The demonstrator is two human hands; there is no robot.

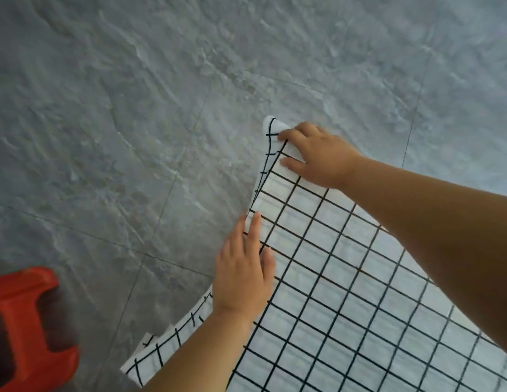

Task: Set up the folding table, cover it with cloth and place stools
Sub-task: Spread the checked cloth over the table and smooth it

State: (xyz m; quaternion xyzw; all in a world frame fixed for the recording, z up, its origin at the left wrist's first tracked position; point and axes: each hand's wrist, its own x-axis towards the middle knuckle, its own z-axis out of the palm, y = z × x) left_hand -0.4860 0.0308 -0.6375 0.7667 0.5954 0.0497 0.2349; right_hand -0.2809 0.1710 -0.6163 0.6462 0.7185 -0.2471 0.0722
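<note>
Checked cloth lies spread at lower right over a surface it hides, its free corner pointing away from the person, where the right hand presses it with loosely spread fingers, while the left hand rests flat on the nearer side edge

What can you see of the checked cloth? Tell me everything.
The cloth is white, thin-looking fabric with a black grid of squares. It lies spread mostly flat, hiding whatever is under it. Its near left edge hangs down in a flap, and its far corner curls over slightly. The left hand presses flat on its left edge, and the right hand rests on it beside the curled corner.
</note>
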